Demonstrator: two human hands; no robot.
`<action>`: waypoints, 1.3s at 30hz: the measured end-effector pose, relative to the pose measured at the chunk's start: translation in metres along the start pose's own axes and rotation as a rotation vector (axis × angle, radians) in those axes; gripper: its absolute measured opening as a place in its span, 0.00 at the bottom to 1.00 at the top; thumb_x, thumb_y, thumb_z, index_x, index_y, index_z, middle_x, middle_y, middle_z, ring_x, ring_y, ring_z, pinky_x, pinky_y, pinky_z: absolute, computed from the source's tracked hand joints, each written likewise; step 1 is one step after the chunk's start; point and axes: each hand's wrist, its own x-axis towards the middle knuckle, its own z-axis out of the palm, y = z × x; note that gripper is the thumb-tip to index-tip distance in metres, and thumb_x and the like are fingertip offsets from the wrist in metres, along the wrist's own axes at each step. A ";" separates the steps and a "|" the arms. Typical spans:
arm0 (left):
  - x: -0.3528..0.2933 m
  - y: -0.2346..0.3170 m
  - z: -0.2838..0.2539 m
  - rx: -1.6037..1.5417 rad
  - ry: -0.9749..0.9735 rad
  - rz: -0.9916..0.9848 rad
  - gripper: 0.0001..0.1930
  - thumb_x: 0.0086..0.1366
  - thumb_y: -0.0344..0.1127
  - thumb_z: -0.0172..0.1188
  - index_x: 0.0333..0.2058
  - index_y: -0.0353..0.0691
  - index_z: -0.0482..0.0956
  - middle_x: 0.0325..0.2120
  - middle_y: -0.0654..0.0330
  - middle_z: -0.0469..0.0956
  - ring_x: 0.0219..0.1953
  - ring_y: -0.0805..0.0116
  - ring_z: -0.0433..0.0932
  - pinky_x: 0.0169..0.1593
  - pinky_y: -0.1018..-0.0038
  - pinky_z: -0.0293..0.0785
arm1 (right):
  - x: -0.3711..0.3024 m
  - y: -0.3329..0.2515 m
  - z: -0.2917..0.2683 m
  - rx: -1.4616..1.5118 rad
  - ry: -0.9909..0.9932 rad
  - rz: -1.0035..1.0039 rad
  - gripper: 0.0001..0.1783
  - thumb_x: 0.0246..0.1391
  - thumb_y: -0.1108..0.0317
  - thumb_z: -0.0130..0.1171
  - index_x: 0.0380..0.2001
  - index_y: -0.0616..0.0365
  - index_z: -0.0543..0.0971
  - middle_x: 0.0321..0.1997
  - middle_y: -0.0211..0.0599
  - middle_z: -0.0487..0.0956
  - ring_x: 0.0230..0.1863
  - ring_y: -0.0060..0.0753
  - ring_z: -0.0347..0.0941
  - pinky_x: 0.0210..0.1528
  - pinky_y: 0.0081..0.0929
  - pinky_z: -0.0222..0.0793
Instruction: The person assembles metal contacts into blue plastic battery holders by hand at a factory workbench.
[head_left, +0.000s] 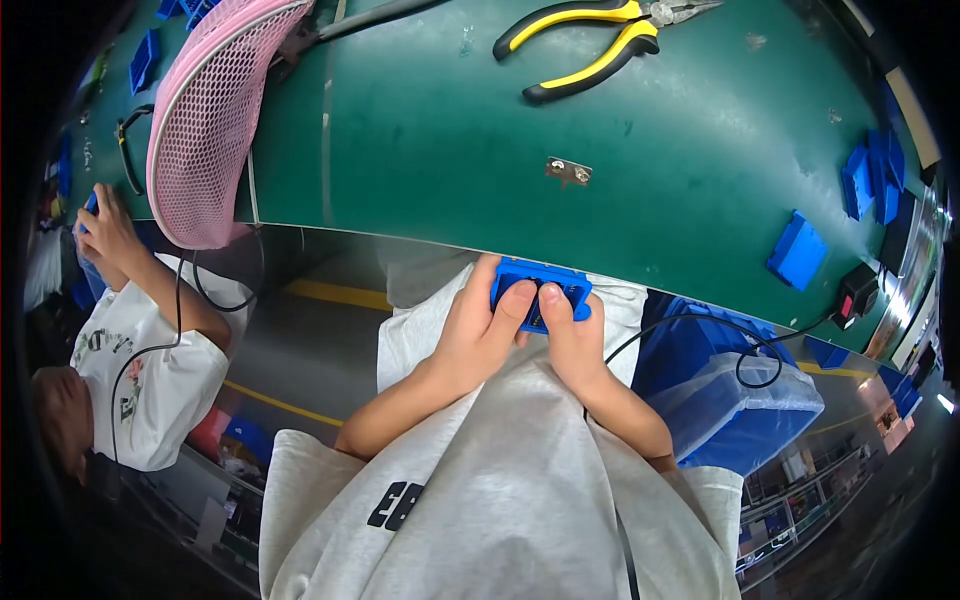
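Between both hands, at the near edge of the green bench, is a blue plastic frame-like part with dark slots inside. My left hand grips its left end, thumb pressed on its face. The right end is held by my right hand, whose thumb also lies on the face beside the other. The fingers underneath are mostly hidden. Farther in on the bench lies a small metal plate with two round fittings. Beyond it rest pliers with yellow and black handles.
A pink mesh-covered fan stands at the left on the green bench. Blue plastic parts lie at the right, near a small black box with a cable. Below is a blue bin with clear plastic. A co-worker sits left.
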 end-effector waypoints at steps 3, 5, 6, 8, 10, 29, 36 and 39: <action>0.000 0.000 -0.001 0.007 0.000 -0.019 0.21 0.69 0.41 0.47 0.56 0.36 0.60 0.26 0.61 0.73 0.20 0.77 0.69 0.23 0.80 0.65 | 0.001 0.001 0.000 -0.001 0.012 0.012 0.18 0.62 0.57 0.50 0.37 0.65 0.74 0.29 0.35 0.76 0.24 0.23 0.71 0.27 0.21 0.68; 0.001 0.002 -0.001 0.011 0.000 -0.024 0.21 0.69 0.42 0.47 0.55 0.36 0.60 0.25 0.61 0.73 0.19 0.77 0.69 0.23 0.80 0.65 | 0.002 0.000 0.001 -0.002 0.018 0.009 0.18 0.62 0.57 0.50 0.37 0.65 0.73 0.28 0.35 0.76 0.23 0.23 0.72 0.27 0.21 0.68; 0.001 0.002 -0.001 0.013 0.000 -0.028 0.21 0.69 0.42 0.47 0.55 0.36 0.60 0.25 0.61 0.73 0.19 0.77 0.69 0.23 0.80 0.65 | 0.002 0.000 0.001 -0.001 0.019 0.012 0.18 0.62 0.57 0.50 0.37 0.65 0.73 0.28 0.35 0.76 0.23 0.23 0.72 0.27 0.21 0.68; 0.001 0.003 -0.001 0.018 -0.002 -0.034 0.21 0.69 0.42 0.47 0.55 0.36 0.60 0.25 0.61 0.73 0.19 0.77 0.69 0.23 0.80 0.65 | 0.001 -0.001 0.002 0.011 0.035 0.031 0.18 0.62 0.57 0.50 0.37 0.66 0.73 0.28 0.36 0.76 0.23 0.24 0.72 0.26 0.21 0.68; 0.003 0.003 -0.001 0.023 -0.003 -0.037 0.21 0.69 0.42 0.47 0.55 0.36 0.61 0.25 0.61 0.73 0.19 0.77 0.69 0.23 0.79 0.65 | 0.001 -0.002 0.002 0.011 0.035 0.029 0.18 0.62 0.57 0.50 0.37 0.66 0.73 0.28 0.36 0.76 0.23 0.24 0.72 0.26 0.21 0.69; -0.002 -0.009 -0.008 0.052 0.007 0.001 0.17 0.68 0.39 0.50 0.50 0.35 0.64 0.27 0.60 0.74 0.22 0.76 0.71 0.27 0.80 0.68 | -0.002 0.005 0.000 -0.041 0.022 -0.077 0.19 0.61 0.61 0.52 0.46 0.68 0.72 0.33 0.37 0.77 0.26 0.23 0.73 0.30 0.20 0.71; -0.011 0.002 -0.060 0.098 -0.108 0.686 0.18 0.61 0.45 0.60 0.42 0.37 0.73 0.43 0.53 0.75 0.46 0.61 0.74 0.49 0.68 0.69 | 0.012 0.009 0.013 -0.418 -0.358 -0.428 0.42 0.47 0.62 0.66 0.62 0.59 0.57 0.58 0.51 0.69 0.57 0.46 0.68 0.58 0.35 0.63; -0.022 0.022 -0.103 0.204 0.208 0.877 0.17 0.56 0.35 0.65 0.43 0.37 0.75 0.44 0.50 0.74 0.46 0.58 0.75 0.48 0.68 0.71 | 0.029 0.001 0.025 -0.515 -0.460 -0.533 0.49 0.44 0.65 0.66 0.65 0.54 0.49 0.60 0.56 0.66 0.61 0.51 0.64 0.59 0.43 0.61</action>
